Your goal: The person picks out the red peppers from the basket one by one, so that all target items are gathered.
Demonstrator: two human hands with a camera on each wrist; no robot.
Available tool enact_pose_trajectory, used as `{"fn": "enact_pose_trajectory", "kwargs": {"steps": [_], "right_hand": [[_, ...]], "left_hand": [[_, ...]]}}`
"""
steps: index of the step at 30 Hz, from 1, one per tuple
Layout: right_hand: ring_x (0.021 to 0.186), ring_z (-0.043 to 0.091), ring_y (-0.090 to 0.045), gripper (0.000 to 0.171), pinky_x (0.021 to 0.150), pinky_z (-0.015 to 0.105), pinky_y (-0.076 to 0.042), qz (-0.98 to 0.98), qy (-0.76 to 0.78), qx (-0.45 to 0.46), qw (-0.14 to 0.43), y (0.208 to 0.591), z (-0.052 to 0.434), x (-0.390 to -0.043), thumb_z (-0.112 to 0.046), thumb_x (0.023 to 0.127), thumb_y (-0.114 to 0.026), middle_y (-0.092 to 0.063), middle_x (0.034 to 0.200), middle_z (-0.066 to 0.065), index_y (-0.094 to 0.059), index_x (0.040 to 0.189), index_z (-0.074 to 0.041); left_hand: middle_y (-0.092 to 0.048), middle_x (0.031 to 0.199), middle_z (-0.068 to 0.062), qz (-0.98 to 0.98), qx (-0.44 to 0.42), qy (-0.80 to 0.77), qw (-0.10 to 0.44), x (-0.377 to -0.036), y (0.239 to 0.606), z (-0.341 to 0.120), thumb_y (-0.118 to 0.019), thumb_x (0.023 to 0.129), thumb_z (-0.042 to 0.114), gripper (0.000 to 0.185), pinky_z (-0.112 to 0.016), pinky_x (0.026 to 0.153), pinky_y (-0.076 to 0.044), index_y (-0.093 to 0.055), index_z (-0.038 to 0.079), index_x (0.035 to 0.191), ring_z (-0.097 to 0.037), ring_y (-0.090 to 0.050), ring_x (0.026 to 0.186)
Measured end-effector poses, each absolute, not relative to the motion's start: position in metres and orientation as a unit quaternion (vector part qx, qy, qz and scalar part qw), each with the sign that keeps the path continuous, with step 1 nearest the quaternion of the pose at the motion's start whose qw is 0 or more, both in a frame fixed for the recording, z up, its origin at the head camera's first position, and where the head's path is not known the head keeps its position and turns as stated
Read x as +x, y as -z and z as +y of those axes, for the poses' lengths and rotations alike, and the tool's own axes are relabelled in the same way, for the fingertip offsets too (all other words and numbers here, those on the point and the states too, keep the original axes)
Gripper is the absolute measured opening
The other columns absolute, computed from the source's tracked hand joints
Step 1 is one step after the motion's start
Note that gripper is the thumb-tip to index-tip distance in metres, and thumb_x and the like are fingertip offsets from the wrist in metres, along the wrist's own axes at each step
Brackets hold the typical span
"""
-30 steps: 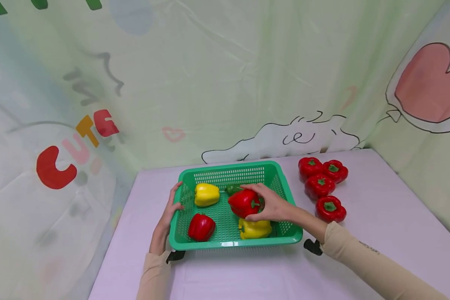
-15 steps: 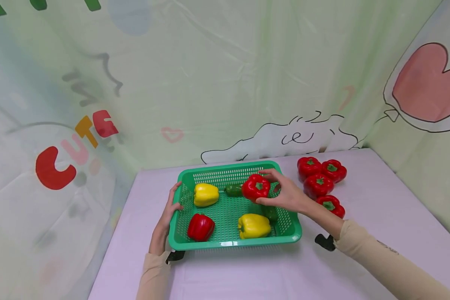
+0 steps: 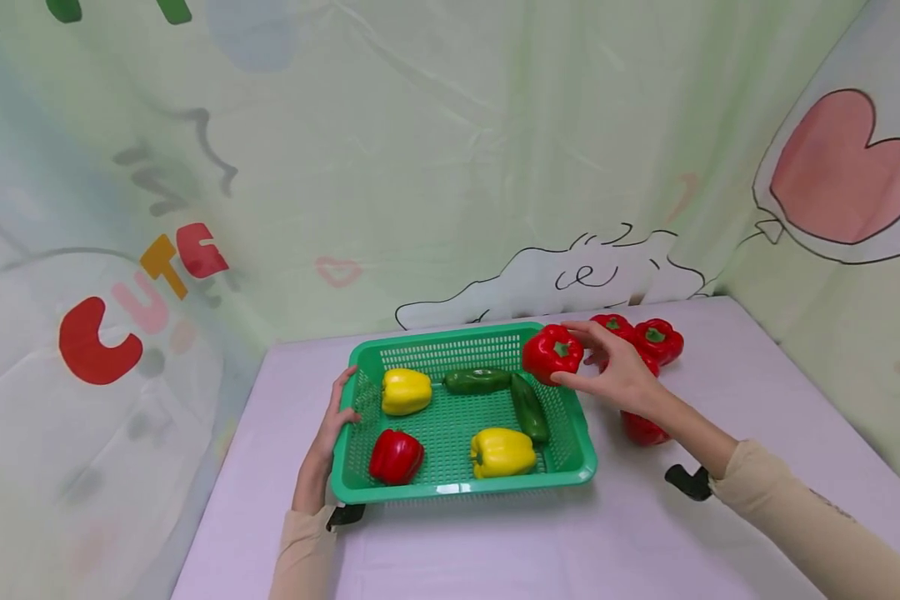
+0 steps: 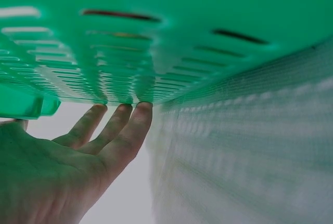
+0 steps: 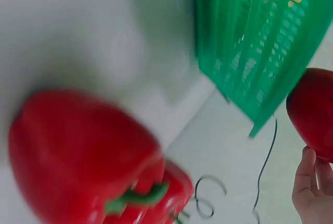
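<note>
My right hand [image 3: 622, 371] pinches a red bell pepper [image 3: 551, 354] between thumb and fingers, above the right back corner of a green plastic basket [image 3: 510, 483]. The pepper's green stem faces me. In the right wrist view this pepper [image 5: 315, 115] shows beyond the basket rim, fingertips at its lower side. My left hand [image 3: 333, 421] grips the basket's left side, thumb over the rim; its fingers [image 4: 127, 130] touch the slotted outer wall. Inside lie a yellow bell pepper [image 3: 407, 392] at back left, another yellow one [image 3: 504, 452] at front right, and a red bell pepper [image 3: 396, 457] at front left.
Two long green peppers, one crosswise [image 3: 477, 381] and one lengthwise [image 3: 529, 408], also lie in the basket. Several red bell peppers [image 3: 658, 342] stand on the lilac-covered table [image 3: 495, 550] right of it, partly behind my right hand. A printed curtain [image 3: 420, 167] closes off the back.
My right hand has carried the red bell pepper from over the basket's middle to the right and back, uncovering the green peppers. The left hand keeps its hold on the basket.
</note>
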State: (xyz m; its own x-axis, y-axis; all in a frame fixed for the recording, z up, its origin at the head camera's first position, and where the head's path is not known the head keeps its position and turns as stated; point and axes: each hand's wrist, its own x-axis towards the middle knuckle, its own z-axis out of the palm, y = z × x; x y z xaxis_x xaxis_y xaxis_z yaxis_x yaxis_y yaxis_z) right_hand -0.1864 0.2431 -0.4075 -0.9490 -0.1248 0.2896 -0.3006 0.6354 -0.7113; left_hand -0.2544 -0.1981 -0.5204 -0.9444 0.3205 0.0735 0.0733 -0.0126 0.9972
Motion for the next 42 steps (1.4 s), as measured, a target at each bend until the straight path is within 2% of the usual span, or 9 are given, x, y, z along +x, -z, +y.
{"fn": "enact_pose_trajectory", "kwargs": {"steps": [5, 9, 12, 16, 22, 25, 28, 35, 42], "right_hand": [[0.108, 0.034, -0.054, 0.071, 0.077, 0.048, -0.054, -0.903, -0.399, 0.093, 0.127, 0.400, 0.266, -0.183, -0.027, 0.081, -0.079, -0.054, 0.133, 0.018, -0.047, 0.142, -0.010], [0.111, 0.039, -0.052, 0.073, 0.079, 0.055, -0.053, -0.906, -0.393, 0.079, 0.136, 0.392, 0.286, -0.180, -0.024, 0.082, -0.078, -0.053, 0.132, 0.022, -0.044, 0.144, -0.006], [0.113, 0.040, -0.051, 0.073, 0.078, 0.036, -0.055, -0.906, -0.393, 0.070, 0.143, 0.388, 0.300, -0.177, -0.021, 0.083, -0.077, -0.052, 0.132, 0.024, -0.042, 0.145, -0.003], [0.108, 0.034, -0.051, 0.073, 0.070, 0.011, -0.046, -0.905, -0.394, 0.055, 0.150, 0.387, 0.320, -0.173, -0.020, 0.083, -0.077, -0.053, 0.131, 0.025, -0.042, 0.145, -0.004], [0.098, 0.004, -0.046, 0.072, 0.069, 0.007, -0.042, -0.907, -0.387, 0.020, 0.164, 0.392, 0.346, -0.165, -0.021, 0.083, -0.077, -0.054, 0.129, 0.025, -0.043, 0.145, -0.006], [0.096, -0.002, -0.044, 0.072, 0.068, 0.007, -0.041, -0.908, -0.386, -0.001, 0.164, 0.396, 0.355, -0.160, -0.023, 0.084, -0.077, -0.054, 0.129, 0.024, -0.042, 0.146, -0.009], [0.097, 0.006, -0.045, 0.074, 0.067, 0.007, -0.041, -0.909, -0.384, -0.017, 0.160, 0.400, 0.364, -0.155, -0.025, 0.084, -0.076, -0.052, 0.131, 0.026, -0.040, 0.147, -0.007], [0.109, 0.046, -0.046, 0.078, 0.061, 0.007, -0.040, -0.913, -0.371, -0.054, 0.160, 0.413, 0.380, -0.146, -0.028, 0.086, -0.074, -0.046, 0.133, 0.034, -0.036, 0.147, 0.000], [0.115, 0.054, -0.041, 0.081, 0.059, 0.018, -0.043, -0.914, -0.371, -0.096, 0.133, 0.429, 0.387, -0.141, -0.033, 0.088, -0.072, -0.042, 0.134, 0.036, -0.031, 0.147, 0.004]], "left_hand": [[-0.012, 0.160, -0.015, 0.696, 0.146, -0.697, 0.089, -0.254, 0.519, -0.199, -0.038, 0.079, 0.002, 0.083, -0.045, 0.095, -0.043, -0.014, 0.019, 0.156, -0.043, -0.028, 0.136], [-0.013, 0.160, -0.014, 0.699, 0.146, -0.695, 0.087, -0.253, 0.519, -0.199, -0.038, 0.079, 0.002, 0.083, -0.044, 0.094, -0.043, -0.015, 0.019, 0.156, -0.043, -0.029, 0.135], [-0.014, 0.159, -0.015, 0.698, 0.145, -0.696, 0.088, -0.253, 0.518, -0.199, -0.038, 0.079, 0.002, 0.083, -0.040, 0.092, -0.045, -0.015, 0.019, 0.156, -0.043, -0.030, 0.134], [-0.013, 0.160, -0.015, 0.696, 0.148, -0.697, 0.089, -0.254, 0.518, -0.198, -0.037, 0.079, 0.001, 0.083, -0.034, 0.089, -0.046, -0.014, 0.019, 0.157, -0.042, -0.030, 0.134], [-0.014, 0.160, -0.015, 0.697, 0.149, -0.695, 0.090, -0.253, 0.517, -0.197, -0.036, 0.079, 0.001, 0.082, -0.037, 0.091, -0.045, -0.014, 0.019, 0.157, -0.042, -0.031, 0.133], [-0.015, 0.159, -0.016, 0.695, 0.149, -0.697, 0.091, -0.252, 0.517, -0.198, -0.036, 0.080, 0.001, 0.082, -0.039, 0.091, -0.045, -0.014, 0.019, 0.156, -0.043, -0.032, 0.132], [-0.015, 0.159, -0.016, 0.694, 0.147, -0.699, 0.090, -0.252, 0.516, -0.198, -0.036, 0.080, 0.001, 0.081, -0.040, 0.090, -0.046, -0.015, 0.019, 0.156, -0.043, -0.032, 0.131], [-0.014, 0.160, -0.015, 0.699, 0.150, -0.693, 0.094, -0.253, 0.517, -0.197, -0.036, 0.081, 0.002, 0.082, -0.042, 0.093, -0.043, -0.013, 0.020, 0.157, -0.042, -0.031, 0.133], [-0.014, 0.158, -0.016, 0.700, 0.147, -0.693, 0.093, -0.250, 0.518, -0.200, -0.035, 0.081, 0.004, 0.080, -0.038, 0.091, -0.046, -0.013, 0.019, 0.156, -0.043, -0.032, 0.131]]}}
